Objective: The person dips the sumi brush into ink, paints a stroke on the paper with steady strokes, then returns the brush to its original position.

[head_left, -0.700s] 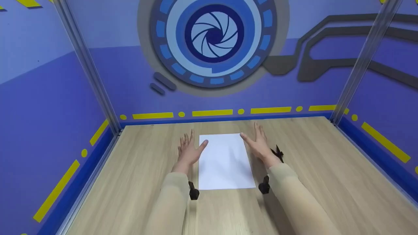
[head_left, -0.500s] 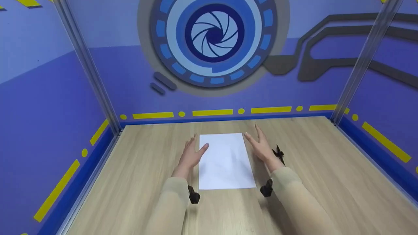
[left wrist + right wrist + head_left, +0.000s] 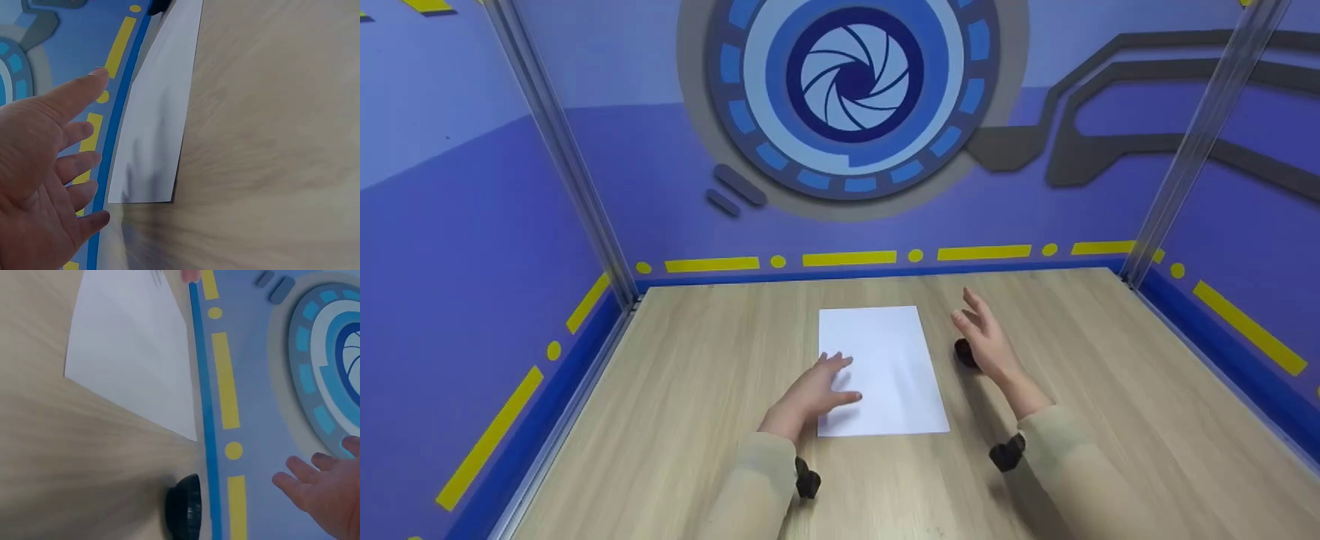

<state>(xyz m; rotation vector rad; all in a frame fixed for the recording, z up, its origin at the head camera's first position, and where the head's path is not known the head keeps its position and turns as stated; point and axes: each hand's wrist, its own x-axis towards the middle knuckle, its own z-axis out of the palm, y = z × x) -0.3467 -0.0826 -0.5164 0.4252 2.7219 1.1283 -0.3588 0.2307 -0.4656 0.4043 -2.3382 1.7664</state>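
A blank white sheet of paper [image 3: 885,375] lies flat on the wooden table. My left hand [image 3: 810,394] is over its left edge with fingers spread, overlapping the sheet in the head view. In the left wrist view this hand [image 3: 34,174] has loosely bent fingers and holds nothing. To the right of the sheet is my right hand [image 3: 988,345], raised, its fingers relaxed and nothing in its grasp. Partly hidden behind it is a small black object [image 3: 964,354]. The right wrist view shows that black object [image 3: 184,509] with a rounded, cap-like end, beside the paper.
The table [image 3: 697,360] is enclosed by blue-purple printed walls [image 3: 622,165] at the back and both sides, with metal posts [image 3: 566,157] at the corners. Black wrist devices [image 3: 1006,452] hang beneath both sleeves.
My left hand has come back toward me and in over the paper's left part. My right hand has shifted right, away from the sheet, over the black object. The paper stays put.
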